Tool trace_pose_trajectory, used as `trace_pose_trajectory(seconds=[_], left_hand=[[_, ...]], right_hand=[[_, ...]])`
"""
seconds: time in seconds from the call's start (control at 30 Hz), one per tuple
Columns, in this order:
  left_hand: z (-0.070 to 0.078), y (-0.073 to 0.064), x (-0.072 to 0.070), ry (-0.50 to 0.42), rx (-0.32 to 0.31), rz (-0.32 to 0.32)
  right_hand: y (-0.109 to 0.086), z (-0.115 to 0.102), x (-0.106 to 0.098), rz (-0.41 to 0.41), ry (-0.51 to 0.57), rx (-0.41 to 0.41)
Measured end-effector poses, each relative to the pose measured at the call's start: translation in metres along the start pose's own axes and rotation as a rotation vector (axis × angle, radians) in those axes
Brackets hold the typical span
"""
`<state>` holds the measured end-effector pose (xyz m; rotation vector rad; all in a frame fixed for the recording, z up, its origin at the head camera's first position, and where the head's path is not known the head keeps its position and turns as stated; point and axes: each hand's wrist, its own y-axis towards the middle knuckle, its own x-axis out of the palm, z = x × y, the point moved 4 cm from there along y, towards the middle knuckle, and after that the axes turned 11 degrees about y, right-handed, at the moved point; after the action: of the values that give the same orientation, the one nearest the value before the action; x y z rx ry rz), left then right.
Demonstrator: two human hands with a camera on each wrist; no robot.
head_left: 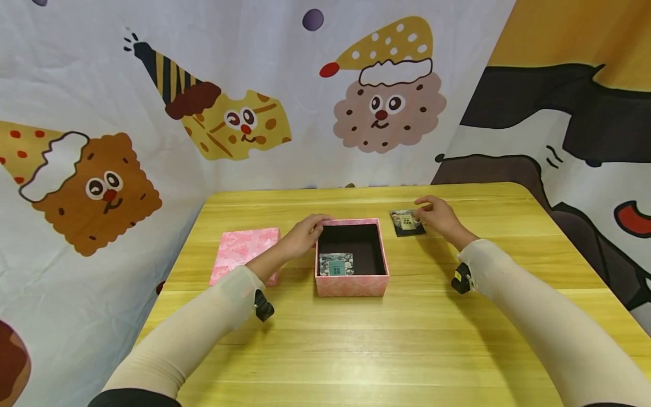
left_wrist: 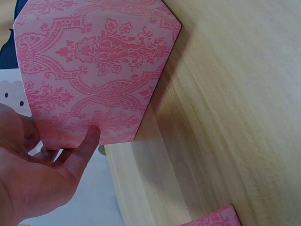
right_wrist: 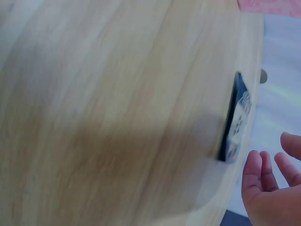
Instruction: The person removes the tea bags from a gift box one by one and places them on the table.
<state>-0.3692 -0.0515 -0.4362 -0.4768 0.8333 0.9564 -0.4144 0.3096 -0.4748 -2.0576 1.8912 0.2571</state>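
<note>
A pink patterned box (head_left: 352, 285), its top uncovered and its inside black, stands mid-table. My left hand (head_left: 304, 233) grips its far left corner; the left wrist view shows the thumb against the outer pink wall (left_wrist: 103, 70) and the fingers behind the edge. Inside the box, at the near left, lies a small flat packet (head_left: 336, 264) with a grey-and-teal print. A dark packet (head_left: 405, 223) with a pale label lies on the table right of the box. My right hand (head_left: 438, 217) is beside that packet, fingers loosely bent and holding nothing; in the right wrist view, a gap separates them.
A pink lid (head_left: 244, 249) lies left of the box, partly behind my left forearm. The wooden table (head_left: 346, 350) ends in front of a cartoon-printed cloth (head_left: 285, 169). Black wrist cameras (head_left: 461, 278) sit on both sleeves.
</note>
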Motion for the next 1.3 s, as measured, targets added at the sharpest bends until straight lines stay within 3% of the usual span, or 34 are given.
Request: trace_pose_trajectory(seconds=[0.43, 0.73, 1.3], left_hand=[[0.001, -0.001, -0.001, -0.014, -0.026, -0.005], [0.0, 0.0, 0.0, -0.001, -0.008, 0.001], [0.0, -0.001, -0.001, -0.001, -0.014, -0.008]], right_hand=[[-0.013, -0.028, 0.026, -0.073, -0.031, -0.054], [-0.022, -0.051, 0.043, -0.122, 0.023, -0.061], [-0.042, -0.087, 0.075, -0.22, 0.084, -0.163]])
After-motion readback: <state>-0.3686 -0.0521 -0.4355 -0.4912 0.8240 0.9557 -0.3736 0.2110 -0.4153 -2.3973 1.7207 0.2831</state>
